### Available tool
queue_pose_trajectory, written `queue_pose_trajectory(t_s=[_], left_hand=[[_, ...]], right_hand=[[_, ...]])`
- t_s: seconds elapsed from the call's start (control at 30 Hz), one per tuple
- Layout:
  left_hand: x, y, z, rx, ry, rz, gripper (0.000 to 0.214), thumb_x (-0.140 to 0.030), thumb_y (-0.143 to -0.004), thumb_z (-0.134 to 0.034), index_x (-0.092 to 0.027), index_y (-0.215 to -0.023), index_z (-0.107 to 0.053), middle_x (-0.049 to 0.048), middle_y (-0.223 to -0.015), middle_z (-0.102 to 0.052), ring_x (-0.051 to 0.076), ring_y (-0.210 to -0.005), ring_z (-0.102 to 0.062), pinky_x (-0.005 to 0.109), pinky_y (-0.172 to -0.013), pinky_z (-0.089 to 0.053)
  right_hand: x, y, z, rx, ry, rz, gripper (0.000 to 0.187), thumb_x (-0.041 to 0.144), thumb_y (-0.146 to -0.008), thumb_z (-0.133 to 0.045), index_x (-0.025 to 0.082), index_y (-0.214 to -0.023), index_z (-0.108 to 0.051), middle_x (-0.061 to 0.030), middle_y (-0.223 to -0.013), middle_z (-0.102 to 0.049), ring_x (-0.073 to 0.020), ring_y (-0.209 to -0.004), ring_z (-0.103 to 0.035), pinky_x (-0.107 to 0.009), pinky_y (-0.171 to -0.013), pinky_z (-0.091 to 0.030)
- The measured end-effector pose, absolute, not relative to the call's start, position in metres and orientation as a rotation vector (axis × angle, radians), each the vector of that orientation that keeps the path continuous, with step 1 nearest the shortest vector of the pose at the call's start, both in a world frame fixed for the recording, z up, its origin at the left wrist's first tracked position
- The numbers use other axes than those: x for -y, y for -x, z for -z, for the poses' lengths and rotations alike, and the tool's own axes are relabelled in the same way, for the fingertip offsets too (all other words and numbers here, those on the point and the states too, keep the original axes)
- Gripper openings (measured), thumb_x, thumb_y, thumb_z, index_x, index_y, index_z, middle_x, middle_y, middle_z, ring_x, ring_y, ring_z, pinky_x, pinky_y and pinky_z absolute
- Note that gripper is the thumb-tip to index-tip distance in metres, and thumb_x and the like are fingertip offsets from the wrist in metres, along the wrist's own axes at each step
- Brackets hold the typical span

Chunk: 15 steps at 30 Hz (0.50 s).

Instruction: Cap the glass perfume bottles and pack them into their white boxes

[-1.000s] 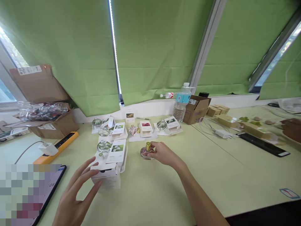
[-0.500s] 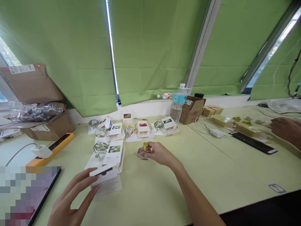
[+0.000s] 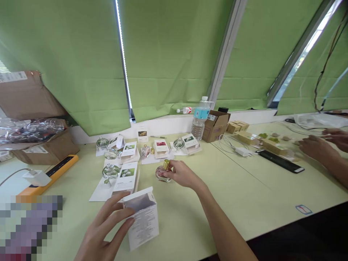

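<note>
The left hand (image 3: 104, 230) grips a white cardboard carton (image 3: 143, 221) near the front edge of the pale green table (image 3: 244, 203); the thumb lies on the carton's upper left edge and the fingers are curled against its left side, so the grasp is closed on it. The carton's long axis runs nearly upright, leaning a little; its open mouth points up and away from the person, with the flap raised at the far side, and a face of small grey print is turned toward the camera. Whether its lower corner touches the table cannot be told.

The right hand (image 3: 181, 175) reaches further out, its fingers wrapped round a round pink glass bottle (image 3: 161, 175) that stands on the table, gold cap uppermost; the fingertips pinch at the neck just under the cap.

Behind both hands lies a row of clear glass bottles (image 3: 111, 169) and white picture cards (image 3: 127, 173); a plastic water bottle with a blue label (image 3: 199, 119) stands by the wall, just beside an open brown cardboard box (image 3: 216, 125). A yellow power strip (image 3: 53, 173) lies at the left; a flat black device (image 3: 280, 161) lies at the right, near another person's hands (image 3: 315, 146).
</note>
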<state>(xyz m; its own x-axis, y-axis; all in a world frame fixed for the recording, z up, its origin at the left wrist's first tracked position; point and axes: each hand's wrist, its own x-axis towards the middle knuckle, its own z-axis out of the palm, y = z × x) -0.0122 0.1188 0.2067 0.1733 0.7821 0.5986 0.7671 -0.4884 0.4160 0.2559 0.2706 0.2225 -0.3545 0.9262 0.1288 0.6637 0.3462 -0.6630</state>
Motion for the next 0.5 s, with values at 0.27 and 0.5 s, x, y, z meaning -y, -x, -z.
queue_pose_trajectory(t_s=[0.27,0.5], left_hand=[[-0.164,-0.021,-0.218,-1.373,-2.054,-1.140,0.018,-0.032,-0.092,-0.050,-0.029,-0.098,-0.066,0.0029,-0.138,-0.047,0.019,-0.103,-0.064,0.028,-0.071,-0.062],[-0.195,-0.034,-0.214,-1.252,-2.115,-1.172,0.019,-0.029,-0.092,-0.050,-0.029,-0.099,-0.068,0.0034,-0.134,-0.051,0.021,-0.115,-0.058,0.028,-0.078,-0.061]], right_hand=[[-0.262,-0.263,-0.246,1.779,1.069,-0.855,0.033,0.047,-0.083,-0.059,0.018,-0.096,-0.063,-0.0053,-0.084,-0.065,-0.0179,-0.071,-0.056,-0.027,-0.059,-0.042],[-0.249,-0.253,-0.249,1.740,0.809,-1.021,0.031,0.044,-0.080,-0.067,0.018,-0.096,-0.064,-0.0054,-0.089,-0.066,-0.0182,-0.077,-0.059,-0.029,-0.066,-0.045]])
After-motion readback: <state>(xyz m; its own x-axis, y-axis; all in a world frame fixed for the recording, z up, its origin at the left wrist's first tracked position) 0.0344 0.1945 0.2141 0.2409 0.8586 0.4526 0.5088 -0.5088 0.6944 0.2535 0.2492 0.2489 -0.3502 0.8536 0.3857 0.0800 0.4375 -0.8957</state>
